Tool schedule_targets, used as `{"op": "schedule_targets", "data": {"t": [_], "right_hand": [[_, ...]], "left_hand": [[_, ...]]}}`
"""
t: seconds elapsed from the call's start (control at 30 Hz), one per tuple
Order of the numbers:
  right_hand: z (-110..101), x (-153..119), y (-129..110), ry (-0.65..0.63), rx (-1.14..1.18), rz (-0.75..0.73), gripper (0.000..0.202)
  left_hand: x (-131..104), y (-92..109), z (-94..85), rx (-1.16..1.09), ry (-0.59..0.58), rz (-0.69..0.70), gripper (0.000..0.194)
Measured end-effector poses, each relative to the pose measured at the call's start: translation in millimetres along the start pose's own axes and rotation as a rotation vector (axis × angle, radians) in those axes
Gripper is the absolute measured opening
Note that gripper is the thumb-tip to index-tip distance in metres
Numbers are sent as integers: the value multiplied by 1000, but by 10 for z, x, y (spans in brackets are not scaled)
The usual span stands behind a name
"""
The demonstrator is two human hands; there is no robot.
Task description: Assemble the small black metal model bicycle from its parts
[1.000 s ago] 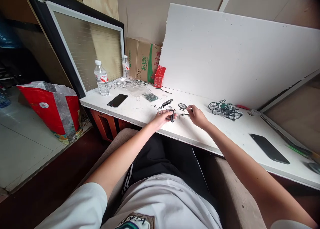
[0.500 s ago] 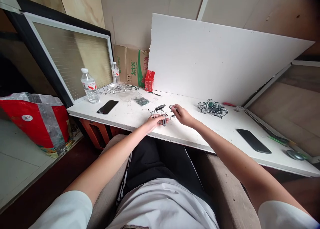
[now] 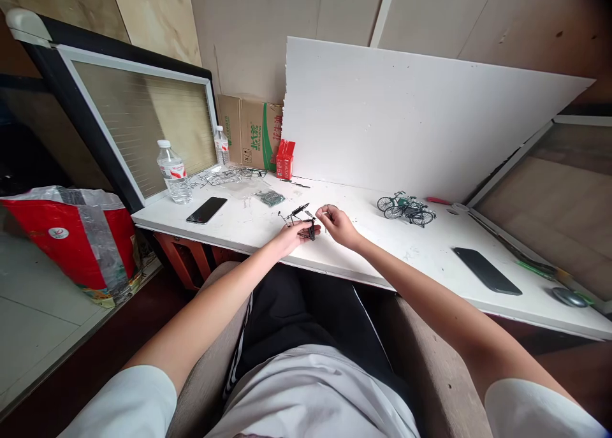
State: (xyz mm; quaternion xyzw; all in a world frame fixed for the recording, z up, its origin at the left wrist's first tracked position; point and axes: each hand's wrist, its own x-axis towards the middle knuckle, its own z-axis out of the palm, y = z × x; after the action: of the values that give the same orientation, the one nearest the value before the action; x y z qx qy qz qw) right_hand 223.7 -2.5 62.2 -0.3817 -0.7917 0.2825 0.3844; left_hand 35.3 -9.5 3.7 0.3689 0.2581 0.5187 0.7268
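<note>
My left hand (image 3: 294, 235) is closed around a small black model bicycle (image 3: 299, 211), tilted over the desk near its front edge. Part of the bicycle's frame is hidden by the fingers. Just to the right, my right hand (image 3: 338, 224) is pinched, its fingertips close to the bicycle. Whatever small thing lies between those fingertips is too small to make out. Farther right, two model bicycles, a green one (image 3: 394, 202) and a black one (image 3: 414, 215), stand close together on the white desk (image 3: 363, 259).
A phone (image 3: 206, 210) and a water bottle (image 3: 174, 173) are at left. Behind my hands lie a bag of small green parts (image 3: 270, 197) and loose black frames (image 3: 234, 175). A red box (image 3: 285, 159) stands by a carton (image 3: 258, 132). At right lies a dark phone (image 3: 486, 270).
My right hand has moved slightly left, its fingertips now closer to the model bicycle. The bicycle has turned a little in my left hand, so its upper wheel shows more edge-on.
</note>
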Motion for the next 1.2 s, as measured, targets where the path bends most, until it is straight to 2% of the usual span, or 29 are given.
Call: {"op": "schedule_targets", "data": {"t": [0.17,0.47,0.8,1.2], "right_hand": [[26,73,19,-113,-13,-26,37],[5,101,118,-180,-18,-19,37],[-25,102,6,-268,76,21,47],[-96,125,-27,-329,51,17,45]], "left_hand": [[16,0,-18,8,-7,-10,20],[11,12,-15,44,-34,-34,25],[5,8,-25,38,-32,-24,22],[-1,30,-37,87,-64,-46,25]]}}
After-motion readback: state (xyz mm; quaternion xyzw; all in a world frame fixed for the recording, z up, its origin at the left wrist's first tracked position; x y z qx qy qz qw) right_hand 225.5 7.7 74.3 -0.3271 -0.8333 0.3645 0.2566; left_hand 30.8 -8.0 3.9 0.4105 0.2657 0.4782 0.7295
